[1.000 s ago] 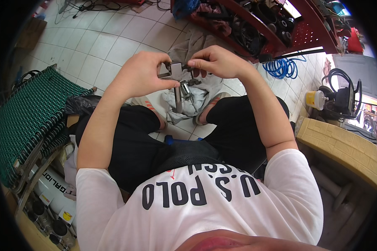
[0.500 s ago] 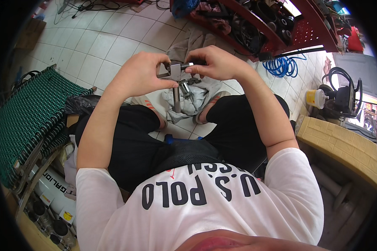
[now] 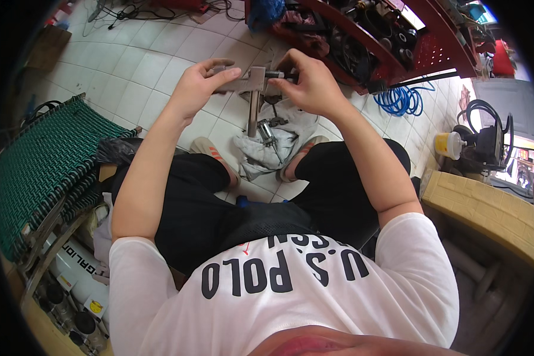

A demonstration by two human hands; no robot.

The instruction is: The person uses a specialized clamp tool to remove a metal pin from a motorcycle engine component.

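A T-shaped metal part [image 3: 256, 80] with a thick grey shaft pointing back toward me is held up between my hands. My left hand [image 3: 203, 89] pinches its flat left arm, thumb on top. On the other side, the fingers of my right hand [image 3: 310, 83] close round the dark rod end sticking out of the block. Beneath, a crumpled grey cloth [image 3: 255, 157] lies on the tiles between my feet. A silver cylindrical tool or part [image 3: 268, 135] and some small dark metal pieces rest on it; their exact kind is unclear.
A red metal rack [image 3: 391, 50] loaded with parts stands ahead to the right, a blue coiled hose [image 3: 400, 99] by its foot. At my left is a green woven seat [image 3: 47, 163]. A yellow-white tub [image 3: 449, 144] and a tan box [image 3: 480, 204] are at my right.
Both hands have moved farther from me with the metal part. My left hand has also shifted left, and more of the part's flat arm shows.
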